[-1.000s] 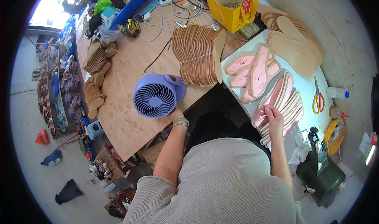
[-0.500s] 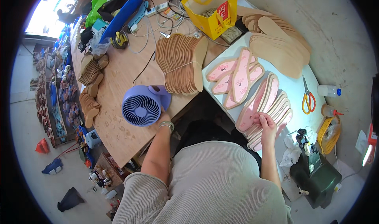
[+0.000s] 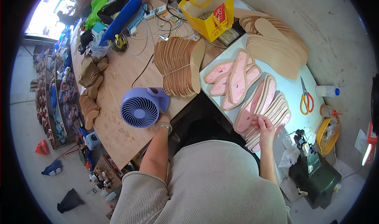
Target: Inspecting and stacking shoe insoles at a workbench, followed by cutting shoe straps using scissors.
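A purple desk fan (image 3: 139,110) stands at the front edge of the wooden table. My left hand (image 3: 162,119) is against its near right side, and the fan's body hides its fingers. Over on the white table, my right hand (image 3: 264,126) hovers at or touches a fanned row of pink-topped insoles (image 3: 272,105). Its fingers are curled in toward the thumb; whatever may be between them does not show. Beyond that row, more pink insoles (image 3: 238,82) lie crossed over one another. A tied bundle of brown insole-shaped pieces (image 3: 175,66) stands right behind the fan.
Orange-handled scissors (image 3: 306,99), a clear bottle (image 3: 327,91) and a yellow basket (image 3: 327,136) are along the right side. Tan shaped sheets (image 3: 276,54) are spread at the far corner by a yellow bag (image 3: 207,18). Cables (image 3: 152,24) and a blue bin (image 3: 123,14) occupy the back.
The whole view has shifted slightly. My left hand stays by the fan, and my right hand stays at the pink insoles with its fingers slightly re-bent.
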`<action>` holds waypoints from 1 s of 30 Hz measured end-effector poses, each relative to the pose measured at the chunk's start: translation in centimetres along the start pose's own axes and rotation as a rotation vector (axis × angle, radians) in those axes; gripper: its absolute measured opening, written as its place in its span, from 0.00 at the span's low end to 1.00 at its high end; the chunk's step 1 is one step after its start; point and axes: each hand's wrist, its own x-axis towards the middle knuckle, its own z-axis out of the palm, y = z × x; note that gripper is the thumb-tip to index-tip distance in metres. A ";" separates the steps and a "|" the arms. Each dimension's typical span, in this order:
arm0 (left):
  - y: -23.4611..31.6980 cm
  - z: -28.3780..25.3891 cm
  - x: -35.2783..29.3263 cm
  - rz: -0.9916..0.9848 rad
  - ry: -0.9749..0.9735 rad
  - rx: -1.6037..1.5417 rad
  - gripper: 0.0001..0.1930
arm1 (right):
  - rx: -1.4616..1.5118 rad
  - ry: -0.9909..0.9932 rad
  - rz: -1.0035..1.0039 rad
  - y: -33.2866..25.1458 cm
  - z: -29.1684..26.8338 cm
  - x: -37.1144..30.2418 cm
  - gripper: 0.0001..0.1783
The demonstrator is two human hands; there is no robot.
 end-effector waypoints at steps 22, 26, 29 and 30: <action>4.7 -3.8 -3.9 -0.094 -0.101 0.311 0.36 | -0.018 0.018 -0.029 0.0 -0.4 -0.8 0.09; 2.8 -2.2 -2.4 -0.105 -0.085 0.281 0.38 | -0.020 0.020 -0.024 0.2 -0.3 -0.8 0.09; -2.1 0.3 0.5 0.090 0.066 0.181 0.38 | -0.014 -0.006 -0.027 0.3 0.0 -0.8 0.09; -2.3 0.5 0.6 0.046 0.034 0.200 0.36 | -0.019 -0.005 -0.028 0.3 0.1 -0.8 0.09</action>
